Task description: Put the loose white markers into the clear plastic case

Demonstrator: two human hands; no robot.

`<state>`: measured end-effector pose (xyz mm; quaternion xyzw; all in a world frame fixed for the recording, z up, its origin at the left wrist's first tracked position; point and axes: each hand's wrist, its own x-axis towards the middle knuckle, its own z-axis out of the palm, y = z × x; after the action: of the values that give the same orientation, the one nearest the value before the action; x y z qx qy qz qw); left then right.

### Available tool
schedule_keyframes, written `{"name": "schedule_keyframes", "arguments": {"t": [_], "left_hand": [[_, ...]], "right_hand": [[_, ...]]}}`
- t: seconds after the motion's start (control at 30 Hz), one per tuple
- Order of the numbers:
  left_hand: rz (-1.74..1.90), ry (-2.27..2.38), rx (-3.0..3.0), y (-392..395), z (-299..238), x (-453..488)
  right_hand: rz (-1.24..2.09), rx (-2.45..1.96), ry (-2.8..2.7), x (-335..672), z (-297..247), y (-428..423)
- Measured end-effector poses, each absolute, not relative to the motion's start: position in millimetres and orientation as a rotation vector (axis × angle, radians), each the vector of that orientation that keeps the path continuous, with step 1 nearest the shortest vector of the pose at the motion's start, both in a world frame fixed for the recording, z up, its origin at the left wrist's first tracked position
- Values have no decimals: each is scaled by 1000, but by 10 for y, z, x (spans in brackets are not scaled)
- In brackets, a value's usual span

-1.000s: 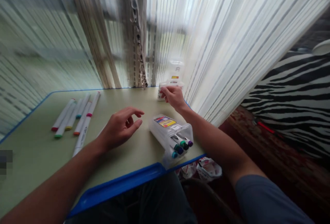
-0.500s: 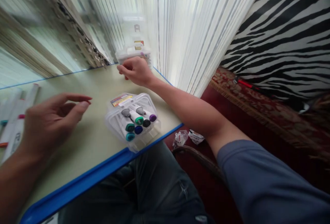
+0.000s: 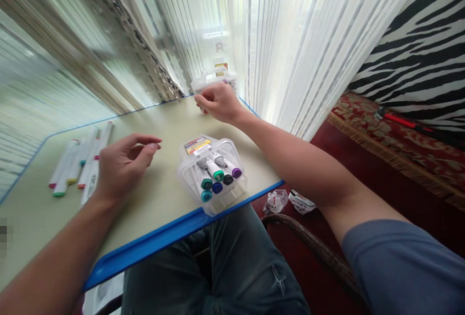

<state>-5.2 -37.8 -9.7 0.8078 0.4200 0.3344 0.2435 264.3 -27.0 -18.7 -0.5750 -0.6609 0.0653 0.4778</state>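
Note:
My left hand (image 3: 125,165) hovers over the table, thumb and index finger extended, nothing visible between them. Several white markers (image 3: 74,157) with coloured ends lie beside it on the left, one partly hidden behind the hand. My right hand (image 3: 221,104) is closed, fingers curled, in front of a far clear plastic case (image 3: 209,79) with a label; whatever those fingers hold, if anything, is hidden. Between my forearms, near the front edge, a clear plastic case (image 3: 189,170) holds several markers (image 3: 218,175), their green, teal, blue, black and purple ends facing me.
The pale table (image 3: 152,218) has a blue edge (image 3: 152,245). String curtains (image 3: 290,39) hang behind it. Crumpled plastic wrappers (image 3: 276,201) lie on the red floor at the right, by a curved dark bar (image 3: 308,237). Zebra-striped fabric (image 3: 417,63) is further right.
The view has swung left, so the scene sits further right and more markers show. Both hands keep nearly the same poses; the cases stay where they were.

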Motion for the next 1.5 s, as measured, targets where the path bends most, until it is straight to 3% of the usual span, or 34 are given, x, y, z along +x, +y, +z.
{"name": "schedule_keyframes", "arguments": {"t": [0.87, 1.13, 1.5], "left_hand": [[1118, 749, 2353, -299, -189, -57], [1521, 999, 1834, 35, -79, -267], [1150, 1058, 2234, -191, -119, -144]], "right_hand": [[351, -1405, -1505, 2647, -218, -414], [363, -1372, -1531, 2736, -253, -366], [395, -1360, -1516, 2733, -242, -355]]}}
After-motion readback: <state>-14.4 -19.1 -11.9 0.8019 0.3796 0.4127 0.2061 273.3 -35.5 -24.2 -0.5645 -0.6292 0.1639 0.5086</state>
